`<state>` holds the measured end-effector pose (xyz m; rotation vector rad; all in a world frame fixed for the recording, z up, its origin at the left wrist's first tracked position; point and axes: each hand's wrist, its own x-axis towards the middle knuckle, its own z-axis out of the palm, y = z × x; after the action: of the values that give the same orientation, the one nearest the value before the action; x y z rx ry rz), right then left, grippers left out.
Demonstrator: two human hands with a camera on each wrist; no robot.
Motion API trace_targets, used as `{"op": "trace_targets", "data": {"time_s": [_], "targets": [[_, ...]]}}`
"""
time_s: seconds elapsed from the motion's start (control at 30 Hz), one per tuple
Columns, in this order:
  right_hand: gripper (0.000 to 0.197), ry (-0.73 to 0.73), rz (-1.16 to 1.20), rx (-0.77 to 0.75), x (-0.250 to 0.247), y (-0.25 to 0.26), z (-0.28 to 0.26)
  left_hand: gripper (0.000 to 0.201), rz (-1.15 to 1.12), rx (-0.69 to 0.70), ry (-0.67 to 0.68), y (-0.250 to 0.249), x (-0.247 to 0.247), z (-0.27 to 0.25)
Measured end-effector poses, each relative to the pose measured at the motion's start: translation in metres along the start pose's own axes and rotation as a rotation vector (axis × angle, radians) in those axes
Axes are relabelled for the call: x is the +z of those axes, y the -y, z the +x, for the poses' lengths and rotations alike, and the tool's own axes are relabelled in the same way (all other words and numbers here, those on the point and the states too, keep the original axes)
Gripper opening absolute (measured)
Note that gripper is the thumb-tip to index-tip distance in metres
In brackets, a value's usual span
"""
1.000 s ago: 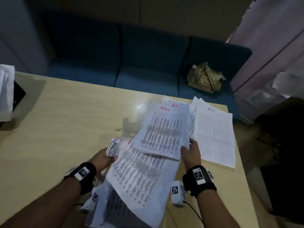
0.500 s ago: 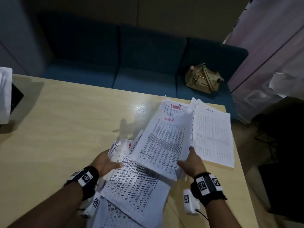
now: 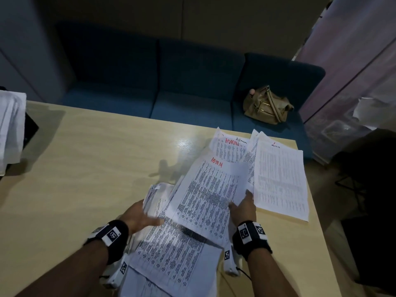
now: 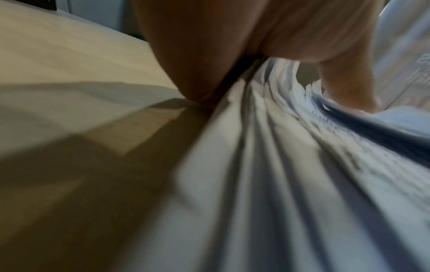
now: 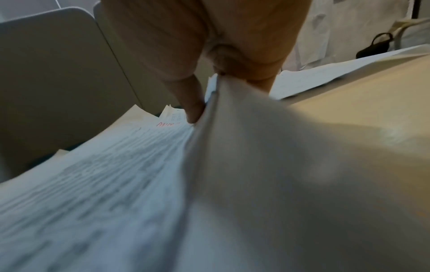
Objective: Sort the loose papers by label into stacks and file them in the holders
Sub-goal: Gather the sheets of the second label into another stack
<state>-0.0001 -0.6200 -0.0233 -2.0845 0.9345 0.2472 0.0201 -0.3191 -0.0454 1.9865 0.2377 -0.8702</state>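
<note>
A pile of loose printed papers [image 3: 171, 254] lies at the table's near edge. My left hand [image 3: 147, 213] grips its left side, with the thumb [image 4: 349, 88] on the top sheet and the fanned edges against the palm. My right hand [image 3: 243, 201] pinches the lower right corner of one sheet marked ADMIN in red [image 3: 214, 189]; the thumb [image 5: 193, 110] lies on top and the fingers are underneath. This sheet hangs tilted over the pile. It overlaps the left of a flat ADMIN stack [image 3: 280, 179] at the table's right end.
At the left edge a black holder [image 3: 31, 129] carries white papers [image 3: 10, 129]. Behind the wooden table [image 3: 96, 168] runs a blue sofa [image 3: 188, 82] with a tan handbag [image 3: 267, 106]. The table's right edge lies just beyond the ADMIN stack.
My right hand has carried the ADMIN sheet away from me and to the right, closer to the stack. My left thumb has spread out over the pile.
</note>
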Motion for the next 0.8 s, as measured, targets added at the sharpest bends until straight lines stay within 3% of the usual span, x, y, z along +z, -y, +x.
{"op": "trace_targets", "data": {"time_s": [0.17,0.23,0.3,0.43,0.57,0.73,0.8], "targets": [[0.025,0.102,-0.188,-0.188,-0.002,0.002,-0.004,0.081,-0.117,0.063,-0.019,-0.007,-0.001,-0.004],[0.015,0.14,-0.255,-0.242,0.0,0.004,-0.003,0.066,-0.118,0.068,-0.019,-0.007,-0.001,-0.003],[0.015,0.16,-0.252,-0.28,0.004,0.009,-0.005,0.058,-0.1,0.062,0.019,-0.006,-0.002,-0.001],[0.007,0.166,-0.181,-0.333,0.021,0.018,-0.014,0.074,-0.003,0.007,0.05,0.002,-0.005,0.005],[0.024,0.053,-0.132,-0.354,0.031,0.018,-0.006,0.082,0.035,-0.021,0.065,0.011,-0.007,0.011],[0.017,-0.028,0.002,-0.339,0.018,0.027,0.002,0.096,0.076,0.004,0.091,0.026,-0.011,0.021],[0.024,-0.052,0.063,-0.32,0.01,0.029,0.005,0.092,0.059,0.022,0.099,0.026,-0.011,0.021]]}}
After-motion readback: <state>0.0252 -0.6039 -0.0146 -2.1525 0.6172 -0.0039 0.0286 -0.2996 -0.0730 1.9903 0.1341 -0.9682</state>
